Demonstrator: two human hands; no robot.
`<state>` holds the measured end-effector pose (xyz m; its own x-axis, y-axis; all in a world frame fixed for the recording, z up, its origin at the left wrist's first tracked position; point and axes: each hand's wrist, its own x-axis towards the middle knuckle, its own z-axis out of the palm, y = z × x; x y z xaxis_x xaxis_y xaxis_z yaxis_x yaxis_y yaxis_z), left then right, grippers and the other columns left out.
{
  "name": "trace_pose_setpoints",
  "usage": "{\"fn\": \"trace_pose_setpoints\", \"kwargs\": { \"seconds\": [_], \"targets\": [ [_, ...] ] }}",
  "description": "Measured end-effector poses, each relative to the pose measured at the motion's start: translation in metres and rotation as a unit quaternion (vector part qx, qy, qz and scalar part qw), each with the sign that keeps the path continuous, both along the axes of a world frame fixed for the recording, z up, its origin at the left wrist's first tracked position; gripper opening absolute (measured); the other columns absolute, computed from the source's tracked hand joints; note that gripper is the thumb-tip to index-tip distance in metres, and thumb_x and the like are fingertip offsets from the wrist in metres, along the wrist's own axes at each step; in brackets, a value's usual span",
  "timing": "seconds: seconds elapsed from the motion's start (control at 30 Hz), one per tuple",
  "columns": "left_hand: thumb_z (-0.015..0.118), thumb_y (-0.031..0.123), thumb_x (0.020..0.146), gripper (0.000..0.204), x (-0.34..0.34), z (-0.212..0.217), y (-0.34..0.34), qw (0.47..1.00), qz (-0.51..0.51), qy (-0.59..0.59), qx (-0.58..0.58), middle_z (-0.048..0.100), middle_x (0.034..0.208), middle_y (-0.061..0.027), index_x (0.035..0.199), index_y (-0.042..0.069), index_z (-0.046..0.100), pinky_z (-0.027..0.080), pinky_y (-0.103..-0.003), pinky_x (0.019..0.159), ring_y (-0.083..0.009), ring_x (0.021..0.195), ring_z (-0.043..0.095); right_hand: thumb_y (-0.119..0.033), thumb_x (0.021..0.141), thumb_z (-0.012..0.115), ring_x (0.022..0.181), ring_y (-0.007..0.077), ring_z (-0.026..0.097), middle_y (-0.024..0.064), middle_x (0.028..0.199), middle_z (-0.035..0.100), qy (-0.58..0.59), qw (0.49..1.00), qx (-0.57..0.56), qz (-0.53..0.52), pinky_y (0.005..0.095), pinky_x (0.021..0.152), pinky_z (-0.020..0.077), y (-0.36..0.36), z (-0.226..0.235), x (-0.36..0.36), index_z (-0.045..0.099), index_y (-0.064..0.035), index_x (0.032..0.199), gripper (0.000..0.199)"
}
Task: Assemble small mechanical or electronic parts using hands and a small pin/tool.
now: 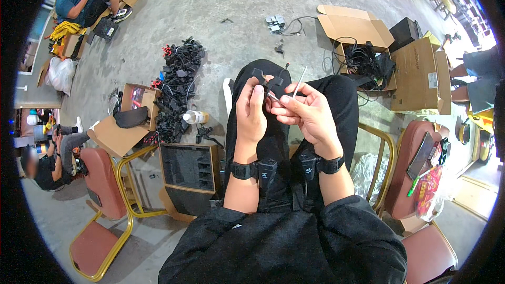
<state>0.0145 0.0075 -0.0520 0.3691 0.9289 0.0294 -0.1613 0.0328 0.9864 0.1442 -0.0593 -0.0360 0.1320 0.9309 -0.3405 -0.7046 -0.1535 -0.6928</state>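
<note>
Seated, I hold both hands over my black-trousered knees. My left hand (251, 113) grips a small black part (266, 80) whose flat arms stick out above the fingers. My right hand (307, 111) pinches a thin white stick-like tool (299, 82) that points up and slightly right. A short metal tip (273, 96) shows between the two hands, which nearly touch. Each wrist carries a black band with a small black box on it.
A heap of black parts and cables (179, 81) lies on the concrete floor at left, beside an open carton (118, 137) and a black foam-lined case (188, 167). Cartons with cables (368, 58) stand at right. Red chairs (100, 200) flank me. Other people sit at far left.
</note>
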Motion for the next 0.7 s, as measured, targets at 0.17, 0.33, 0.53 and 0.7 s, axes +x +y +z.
{"fn": "trace_pose_setpoints", "kwargs": {
  "seconds": [0.17, 0.33, 0.53, 0.7],
  "targets": [
    [0.038, 0.027, 0.098, 0.038, -0.001, 0.002, 0.0, 1.0, 0.002, 0.003, 0.012, 0.065, 0.102, -0.0088, 0.104, -0.002, 0.061, 0.045, -0.026, 0.076, -0.0126, 0.08, 0.056, -0.009, 0.088, 0.068, 0.079, 0.0206, 0.071, 0.0152, 0.091, 0.07, 0.019, 0.997, -0.057, 0.043, 0.0285, 0.063, 0.06, 0.001, 0.004, 0.005, 0.054, -0.0012, 0.106, 0.024],
    [0.037, 0.027, 0.098, 0.038, 0.0, -0.001, 0.0, 0.999, -0.001, 0.01, 0.05, 0.064, 0.102, -0.0086, 0.104, -0.002, 0.061, 0.045, -0.027, 0.077, -0.0136, 0.082, 0.057, -0.011, 0.088, 0.068, 0.077, 0.0178, 0.071, 0.0142, 0.091, 0.07, 0.043, 0.993, -0.083, 0.076, 0.0266, 0.063, 0.0596, 0.002, 0.002, 0.008, 0.061, 0.0015, 0.106, 0.024],
    [0.038, 0.027, 0.097, 0.036, 0.002, -0.001, -0.001, 0.999, 0.002, -0.003, 0.049, 0.063, 0.103, -0.0081, 0.105, 0.0, 0.061, 0.046, -0.028, 0.077, -0.0131, 0.083, 0.056, -0.01, 0.087, 0.069, 0.077, 0.0179, 0.071, 0.0153, 0.09, 0.07, 0.03, 0.994, -0.084, 0.063, 0.0257, 0.065, 0.0598, 0.001, 0.007, 0.007, 0.062, 0.0057, 0.107, 0.026],
    [0.041, 0.026, 0.097, 0.033, -0.003, -0.003, 0.001, 0.999, -0.029, 0.018, 0.036, 0.064, 0.101, -0.0074, 0.108, 0.001, 0.06, 0.046, -0.026, 0.075, -0.0113, 0.08, 0.055, -0.006, 0.088, 0.066, 0.079, 0.017, 0.07, 0.0143, 0.093, 0.07, -0.162, 0.987, -0.012, -0.011, 0.0269, 0.07, 0.0591, -0.005, 0.012, 0.0, 0.064, 0.0075, 0.104, 0.021]
  ]
}}
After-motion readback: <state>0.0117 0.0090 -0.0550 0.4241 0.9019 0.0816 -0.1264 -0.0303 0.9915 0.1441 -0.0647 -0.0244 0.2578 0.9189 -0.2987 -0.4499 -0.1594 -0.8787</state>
